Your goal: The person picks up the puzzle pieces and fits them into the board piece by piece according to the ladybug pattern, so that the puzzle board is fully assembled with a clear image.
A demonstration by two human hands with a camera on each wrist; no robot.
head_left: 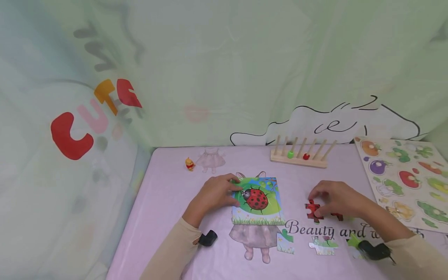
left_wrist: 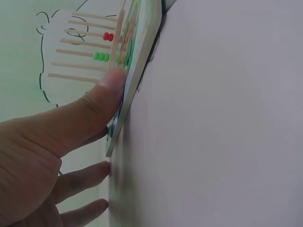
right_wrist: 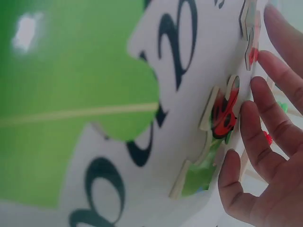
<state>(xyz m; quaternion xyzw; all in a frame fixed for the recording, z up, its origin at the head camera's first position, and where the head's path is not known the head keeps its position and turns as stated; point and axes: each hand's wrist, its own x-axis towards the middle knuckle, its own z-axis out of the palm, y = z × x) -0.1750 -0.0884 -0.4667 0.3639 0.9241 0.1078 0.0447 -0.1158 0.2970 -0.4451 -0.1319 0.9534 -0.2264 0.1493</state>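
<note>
Glossy printed face on ladybird board [head_left: 257,200], with pale, wood-like edge. Shiny print too on red puzzle piece [head_left: 309,206]. Bare, matt, wood-like sides on red-and-green piece [right_wrist: 221,116]. Bright glare off smooth large green piece [right_wrist: 71,80]. Plain light wood in peg rack [head_left: 297,160], low sheen. Shiny, plastic-looking green beads [left_wrist: 101,56] and red beads [left_wrist: 108,36]. Smooth, faintly glossy covering on counter [head_left: 164,210]. Thin, softly creased curtain [head_left: 217,70], cloth or plastic unclear. Matt cloth in sleeves [head_left: 175,251].

Play corner, perhaps at home; room beyond hidden
Printed curtains [head_left: 224,70] hang behind a pink cloth [head_left: 164,202] with ladybug puzzle [head_left: 257,199], bead rack [head_left: 298,160], vegetable board [head_left: 394,168].
</note>
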